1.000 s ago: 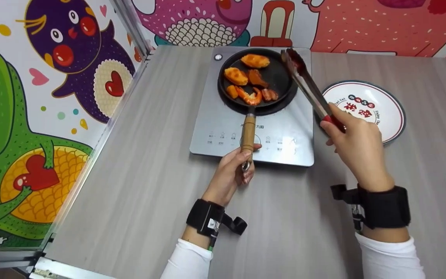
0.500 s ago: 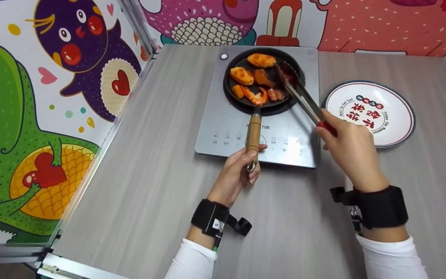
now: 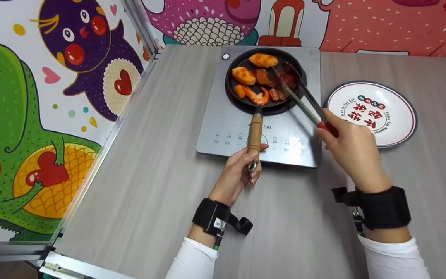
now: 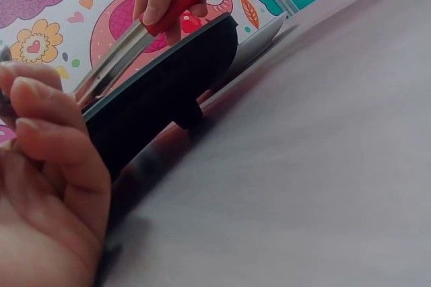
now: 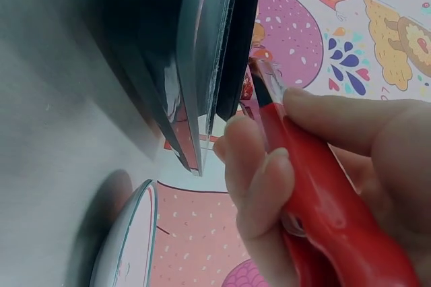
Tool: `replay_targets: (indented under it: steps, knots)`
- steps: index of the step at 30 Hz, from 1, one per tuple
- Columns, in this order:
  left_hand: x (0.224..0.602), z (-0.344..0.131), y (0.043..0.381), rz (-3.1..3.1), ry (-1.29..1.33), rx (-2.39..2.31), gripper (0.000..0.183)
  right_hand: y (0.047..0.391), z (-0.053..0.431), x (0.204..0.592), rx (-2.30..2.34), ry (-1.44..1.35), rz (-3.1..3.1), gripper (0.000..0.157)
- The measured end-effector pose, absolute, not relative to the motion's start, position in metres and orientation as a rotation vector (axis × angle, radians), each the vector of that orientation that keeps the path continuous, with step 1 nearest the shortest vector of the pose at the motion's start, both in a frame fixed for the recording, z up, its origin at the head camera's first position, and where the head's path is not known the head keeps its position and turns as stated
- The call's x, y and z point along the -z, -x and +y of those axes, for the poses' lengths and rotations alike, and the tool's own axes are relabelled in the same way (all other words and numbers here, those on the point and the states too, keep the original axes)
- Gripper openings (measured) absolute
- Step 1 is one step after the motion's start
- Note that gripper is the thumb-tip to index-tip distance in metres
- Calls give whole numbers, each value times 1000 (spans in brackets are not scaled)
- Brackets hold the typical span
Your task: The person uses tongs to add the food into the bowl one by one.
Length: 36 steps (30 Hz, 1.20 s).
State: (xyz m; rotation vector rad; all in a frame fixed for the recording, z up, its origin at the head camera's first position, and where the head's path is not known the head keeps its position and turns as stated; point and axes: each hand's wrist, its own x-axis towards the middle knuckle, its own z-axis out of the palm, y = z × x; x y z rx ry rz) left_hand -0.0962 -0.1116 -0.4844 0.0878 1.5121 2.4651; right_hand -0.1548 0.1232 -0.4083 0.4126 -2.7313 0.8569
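In the head view my left hand (image 3: 238, 170) grips the wooden handle (image 3: 256, 130) of a small black frying pan (image 3: 283, 55). My right hand (image 3: 352, 149) holds metal tongs (image 3: 304, 109) by their red grips, with the tong tips spread inside the pan's right side. Between the tips lies a dark red piece (image 3: 288, 77), too blurred to name. Beside it in the pan are a shrimp (image 3: 259, 99), a bacon-like strip (image 3: 277, 94), a brown slice (image 3: 262, 77) and several yellow-orange pieces (image 3: 263, 60). The right wrist view shows fingers curled round the red tong grips (image 5: 323, 193).
The pan sits on a silver induction cooker (image 3: 223, 116) with touch controls along its front. To the right stands a white plate (image 3: 395, 112) with red lettering. Cartoon-printed panels (image 3: 207, 27) border the grey table (image 3: 141, 162) at the back and left.
The tongs have moved left from the pan's right rim into it, and their arms have spread apart round the dark red piece. My left hand keeps its grip on the handle.
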Motion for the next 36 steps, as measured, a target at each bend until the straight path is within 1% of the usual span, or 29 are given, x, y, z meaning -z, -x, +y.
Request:
replay_targets:
  steps: [11, 16, 21, 32, 36]
  knots:
    - [483, -112, 96, 1498, -98, -2473, 42, 150, 130, 404, -866, -343, -2733, 48]
    - [485, -111, 96, 1490, -91, -2473, 43, 139, 143, 403, -850, -309, -2709, 53]
    - [485, -114, 95, 1502, -81, -2467, 43, 116, 168, 409, -891, -317, -2706, 55]
    - [480, -115, 96, 1496, -61, -2463, 47, 56, 244, 434, -997, -302, -2782, 57]
    - [482, -112, 95, 1475, -56, -2469, 48, 36, 269, 438, -964, -231, -2869, 57]
